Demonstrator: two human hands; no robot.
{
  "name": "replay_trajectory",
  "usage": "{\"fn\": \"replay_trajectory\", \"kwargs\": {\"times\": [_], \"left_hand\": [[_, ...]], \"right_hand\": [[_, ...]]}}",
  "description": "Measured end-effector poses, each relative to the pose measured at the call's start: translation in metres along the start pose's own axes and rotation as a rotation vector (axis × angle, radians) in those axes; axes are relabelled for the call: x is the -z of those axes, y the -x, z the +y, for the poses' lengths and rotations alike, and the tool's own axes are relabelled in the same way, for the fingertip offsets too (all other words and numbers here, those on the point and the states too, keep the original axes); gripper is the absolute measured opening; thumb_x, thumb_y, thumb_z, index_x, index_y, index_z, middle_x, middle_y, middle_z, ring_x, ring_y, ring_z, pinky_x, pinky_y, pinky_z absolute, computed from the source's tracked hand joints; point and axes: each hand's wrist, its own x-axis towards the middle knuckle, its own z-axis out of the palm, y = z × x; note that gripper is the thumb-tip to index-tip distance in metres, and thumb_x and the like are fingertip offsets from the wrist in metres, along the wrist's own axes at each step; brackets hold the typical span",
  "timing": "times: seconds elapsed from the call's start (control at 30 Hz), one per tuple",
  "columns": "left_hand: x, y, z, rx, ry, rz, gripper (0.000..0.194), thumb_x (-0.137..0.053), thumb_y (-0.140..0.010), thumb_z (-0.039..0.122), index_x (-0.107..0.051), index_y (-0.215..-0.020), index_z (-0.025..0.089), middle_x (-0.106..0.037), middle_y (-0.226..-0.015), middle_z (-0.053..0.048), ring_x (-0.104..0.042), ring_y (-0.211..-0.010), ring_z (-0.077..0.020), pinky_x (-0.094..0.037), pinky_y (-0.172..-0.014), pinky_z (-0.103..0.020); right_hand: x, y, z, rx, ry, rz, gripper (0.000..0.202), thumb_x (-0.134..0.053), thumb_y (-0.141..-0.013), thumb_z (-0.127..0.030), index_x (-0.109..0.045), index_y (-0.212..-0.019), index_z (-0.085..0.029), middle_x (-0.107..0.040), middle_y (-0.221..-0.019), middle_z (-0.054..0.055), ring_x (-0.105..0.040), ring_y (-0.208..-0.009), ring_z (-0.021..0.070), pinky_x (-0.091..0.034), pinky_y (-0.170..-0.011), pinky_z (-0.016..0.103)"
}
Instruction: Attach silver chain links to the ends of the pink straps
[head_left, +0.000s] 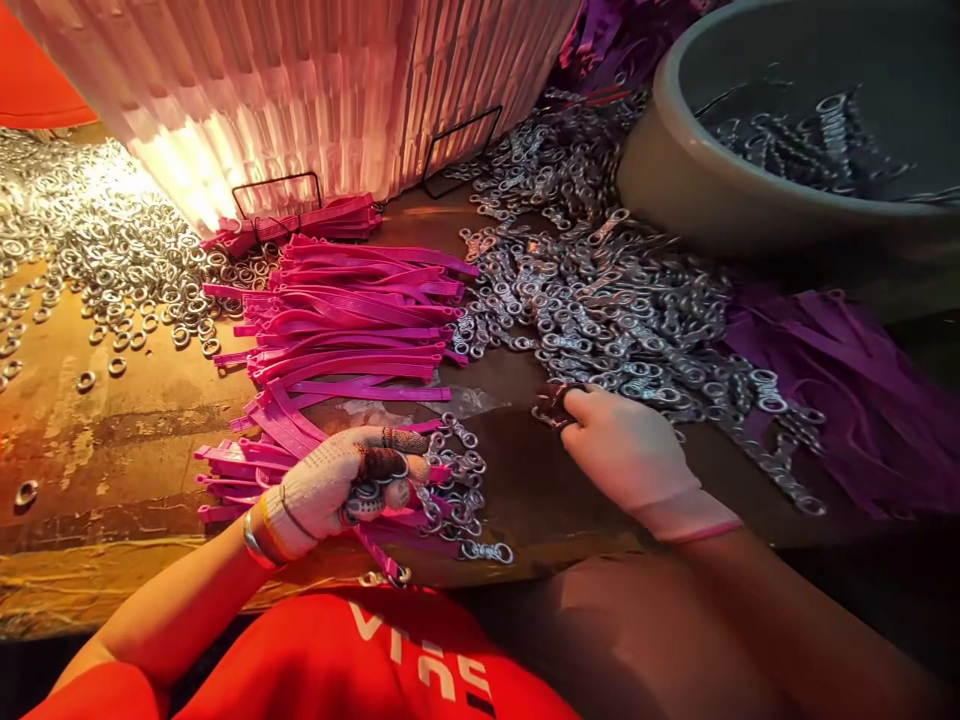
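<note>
My left hand (360,480), in a knitted glove with dark fingertips, curls its fingers around several small metal rings (367,497). It lies over the lower bundle of pink straps (247,470), beside metal links (457,480) attached near the strap ends. My right hand (615,445), in a pale glove, pinches at the near left edge of the heap of metal links (600,310); a link (541,414) shows at its fingertips. More pink straps (352,310) lie in a stacked row beyond my left hand.
Loose metal rings (165,270) are heaped at the left. A ribbed translucent panel (300,100) stands at the back, with thin black wire loops at its base. At the upper right is a large grey tub (682,150) holding metal pieces. Purple straps (847,390) lie at the right.
</note>
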Motion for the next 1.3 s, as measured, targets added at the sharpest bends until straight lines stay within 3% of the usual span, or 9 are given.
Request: {"fn": "replay_trajectory", "kwargs": {"times": [0.2,0.43,0.6,0.73,0.9,1.03,1.17,1.23,1.3], "left_hand": [[-0.001,-0.010,-0.011,-0.102,-0.150,0.029,0.025,-0.069,-0.081,0.033,-0.066,-0.095,0.013,-0.065,-0.072,-0.002,-0.044,-0.040,-0.0035,-0.025,-0.034,-0.015],[-0.006,-0.017,-0.024,-0.136,-0.077,0.046,0.023,-0.069,-0.076,0.036,-0.063,-0.079,0.014,-0.057,-0.058,0.002,-0.050,-0.044,-0.0085,-0.038,-0.043,-0.019],[-0.019,-0.001,-0.021,-0.221,-0.155,0.022,0.030,-0.068,-0.081,0.043,-0.062,-0.085,0.014,-0.056,-0.058,0.002,-0.044,-0.043,-0.0059,-0.033,-0.043,-0.018],[-0.017,0.006,-0.023,-0.277,-0.398,0.149,0.028,-0.068,-0.083,0.041,-0.059,-0.081,0.015,-0.055,-0.054,0.004,-0.042,-0.042,-0.0051,-0.031,-0.044,-0.017],[-0.012,0.003,-0.024,-0.357,-0.561,0.194,0.025,-0.058,-0.088,0.039,-0.055,-0.078,0.017,-0.058,-0.062,0.002,-0.047,-0.044,-0.0073,-0.033,-0.042,-0.019],[-0.010,-0.004,-0.024,-0.335,-0.455,0.188,0.031,-0.063,-0.084,0.046,-0.053,-0.079,0.017,-0.047,-0.056,0.006,-0.040,-0.043,-0.0059,-0.029,-0.042,-0.019],[-0.009,-0.010,-0.015,-0.343,-0.400,0.159,0.032,-0.062,-0.084,0.047,-0.052,-0.077,0.018,-0.045,-0.058,0.006,-0.037,-0.043,-0.0058,-0.028,-0.042,-0.019],[-0.007,-0.017,-0.001,-0.414,-0.613,0.188,0.028,-0.059,-0.087,0.043,-0.055,-0.076,0.017,-0.047,-0.058,0.004,-0.040,-0.045,-0.0076,-0.031,-0.045,-0.019],[-0.006,-0.029,0.014,-0.516,-0.988,0.243,0.021,-0.058,-0.087,0.034,-0.062,-0.077,0.016,-0.055,-0.063,0.000,-0.050,-0.055,-0.0115,-0.038,-0.053,-0.021]], "right_hand": [[0.012,0.042,-0.056,0.602,-0.524,0.345,0.043,-0.048,-0.077,-0.006,-0.064,-0.114,-0.021,-0.069,-0.105,0.008,-0.064,-0.094,0.0228,-0.051,-0.079,0.035],[0.015,0.060,-0.099,0.867,-0.261,0.598,0.025,-0.047,-0.085,-0.004,-0.068,-0.095,-0.014,-0.069,-0.090,0.012,-0.058,-0.075,0.0208,-0.048,-0.067,0.034],[0.008,0.059,-0.095,0.591,-0.713,0.397,0.039,-0.049,-0.083,-0.009,-0.061,-0.119,-0.018,-0.069,-0.106,0.011,-0.064,-0.092,0.0226,-0.054,-0.078,0.036],[0.003,0.060,-0.097,0.394,-1.100,0.199,0.042,-0.050,-0.087,-0.018,-0.053,-0.129,-0.023,-0.069,-0.114,0.007,-0.066,-0.100,0.0210,-0.055,-0.087,0.034],[0.010,0.056,-0.102,0.474,-0.624,0.267,0.051,-0.051,-0.068,-0.008,-0.062,-0.117,-0.015,-0.067,-0.112,0.015,-0.062,-0.099,0.0274,-0.050,-0.086,0.038],[0.031,0.057,-0.105,0.530,-0.270,0.183,0.016,-0.058,-0.067,-0.016,-0.066,-0.081,-0.015,-0.068,-0.083,0.014,-0.061,-0.078,0.0264,-0.042,-0.070,0.033],[0.044,0.055,-0.103,0.437,-0.426,-0.070,0.010,-0.057,-0.082,-0.026,-0.063,-0.078,-0.018,-0.069,-0.075,0.008,-0.058,-0.066,0.0195,-0.032,-0.057,0.027],[0.047,0.046,-0.098,0.358,-0.579,-0.178,0.017,-0.050,-0.089,-0.024,-0.061,-0.076,-0.020,-0.069,-0.073,0.004,-0.056,-0.062,0.0158,-0.029,-0.054,0.025],[0.048,0.033,-0.087,0.243,-0.651,-0.121,0.018,-0.049,-0.090,-0.022,-0.060,-0.075,-0.020,-0.066,-0.069,0.002,-0.052,-0.060,0.0147,-0.028,-0.054,0.025]]}}
